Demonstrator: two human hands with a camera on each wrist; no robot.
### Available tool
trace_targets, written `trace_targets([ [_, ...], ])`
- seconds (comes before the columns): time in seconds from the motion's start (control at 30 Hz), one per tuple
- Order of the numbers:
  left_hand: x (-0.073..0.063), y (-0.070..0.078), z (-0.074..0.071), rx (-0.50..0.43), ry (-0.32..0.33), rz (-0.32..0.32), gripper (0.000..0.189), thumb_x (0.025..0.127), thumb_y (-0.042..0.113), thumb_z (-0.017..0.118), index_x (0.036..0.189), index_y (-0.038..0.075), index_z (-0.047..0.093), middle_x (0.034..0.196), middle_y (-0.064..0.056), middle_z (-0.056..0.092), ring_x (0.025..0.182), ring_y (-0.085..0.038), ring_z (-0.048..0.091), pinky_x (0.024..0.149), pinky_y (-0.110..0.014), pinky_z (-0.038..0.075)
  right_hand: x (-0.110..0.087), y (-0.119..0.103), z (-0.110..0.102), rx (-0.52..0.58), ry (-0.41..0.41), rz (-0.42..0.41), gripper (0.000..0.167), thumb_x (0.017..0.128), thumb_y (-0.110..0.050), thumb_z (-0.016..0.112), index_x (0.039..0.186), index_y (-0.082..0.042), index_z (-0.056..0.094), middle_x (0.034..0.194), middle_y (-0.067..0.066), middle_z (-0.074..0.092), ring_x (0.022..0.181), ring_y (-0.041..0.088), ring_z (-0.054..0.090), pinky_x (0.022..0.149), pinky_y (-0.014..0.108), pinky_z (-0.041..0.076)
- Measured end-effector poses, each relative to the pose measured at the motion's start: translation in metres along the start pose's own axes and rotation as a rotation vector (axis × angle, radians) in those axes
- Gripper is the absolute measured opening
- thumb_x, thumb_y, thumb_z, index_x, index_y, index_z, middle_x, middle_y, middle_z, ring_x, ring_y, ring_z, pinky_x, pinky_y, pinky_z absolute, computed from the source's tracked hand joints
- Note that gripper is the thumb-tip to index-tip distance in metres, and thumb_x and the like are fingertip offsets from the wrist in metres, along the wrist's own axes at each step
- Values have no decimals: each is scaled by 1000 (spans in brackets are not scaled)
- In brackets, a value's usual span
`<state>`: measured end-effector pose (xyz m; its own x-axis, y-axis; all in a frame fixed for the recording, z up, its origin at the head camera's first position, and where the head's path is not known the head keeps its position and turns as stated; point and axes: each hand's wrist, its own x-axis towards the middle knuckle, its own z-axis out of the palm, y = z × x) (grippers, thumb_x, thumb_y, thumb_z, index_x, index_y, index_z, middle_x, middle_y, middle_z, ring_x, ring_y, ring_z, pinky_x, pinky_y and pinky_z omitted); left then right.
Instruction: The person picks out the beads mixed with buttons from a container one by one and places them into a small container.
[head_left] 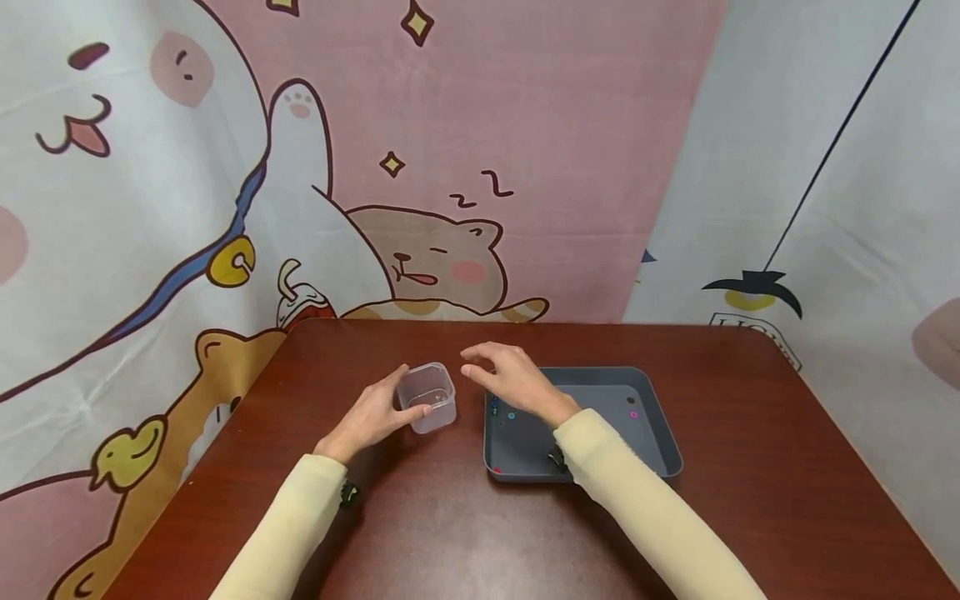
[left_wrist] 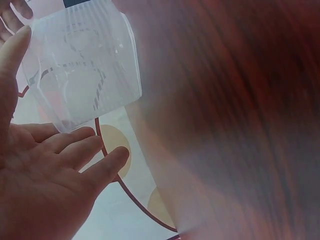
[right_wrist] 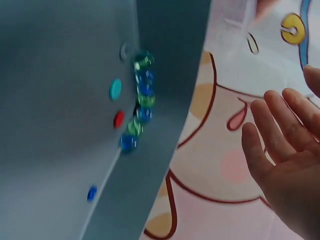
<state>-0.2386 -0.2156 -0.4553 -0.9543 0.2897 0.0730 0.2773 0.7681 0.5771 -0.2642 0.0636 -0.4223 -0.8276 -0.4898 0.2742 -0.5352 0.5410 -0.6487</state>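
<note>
A clear plastic container [head_left: 433,417] with an open top is gripped by my left hand [head_left: 367,417], thumb on its near side and fingers on its far side. In the left wrist view the container [left_wrist: 82,75] is see-through, with fingers along its side. My right hand [head_left: 513,379] is raised over the left edge of a grey tray [head_left: 600,433], with its fingers relaxed and holding nothing. Along the tray wall in the right wrist view lies a row of blue and green glass marbles [right_wrist: 145,90]. Small flat pieces lie nearby, including a turquoise piece [right_wrist: 115,89] and a red piece [right_wrist: 119,119].
Both hands work over a dark reddish-brown table [head_left: 450,533]. A cartoon-printed cloth [head_left: 570,167] hangs behind its back edge. Toward the tray's right side sits a small magenta piece [head_left: 633,414], and a red piece is at the near left corner.
</note>
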Motion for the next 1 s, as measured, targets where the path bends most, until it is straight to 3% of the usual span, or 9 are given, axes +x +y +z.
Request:
trace_targets([
  [0.23, 0, 1, -1, 12, -4, -3, 100, 88, 51, 79, 157, -6, 34, 153, -25, 48, 131, -37, 56, 111, -54, 43, -13, 9, -32, 21, 32, 42, 36, 106, -36, 61, 135, -16, 68, 133, 3, 69, 121, 19, 64, 103, 47, 50],
  [0.43, 0, 1, -1, 21, 9, 12, 100, 88, 50, 80, 156, -7, 35, 152, -25, 50, 130, -37, 57, 110, -53, 44, -23, 19, -50, 43, -18, 59, 37, 105, -37, 62, 137, -18, 67, 135, 3, 68, 127, 21, 61, 106, 50, 48],
  [0.8, -1, 0, -1, 24, 16, 27, 100, 88, 51, 80, 156, -8, 35, 151, -26, 50, 131, -37, 57, 110, -53, 44, -30, 41, -47, 7, -144, 82, 38, 104, -34, 64, 137, -16, 67, 136, 2, 67, 128, 22, 60, 104, 49, 50],
  [1.0, -1, -1, -1, 19, 12, 13, 99, 88, 50, 80, 157, -5, 35, 152, -24, 50, 131, -36, 56, 111, -52, 43, -29, 50, -44, -53, -183, 46, 37, 103, -26, 66, 135, -7, 68, 134, 7, 68, 127, 26, 62, 105, 49, 49],
])
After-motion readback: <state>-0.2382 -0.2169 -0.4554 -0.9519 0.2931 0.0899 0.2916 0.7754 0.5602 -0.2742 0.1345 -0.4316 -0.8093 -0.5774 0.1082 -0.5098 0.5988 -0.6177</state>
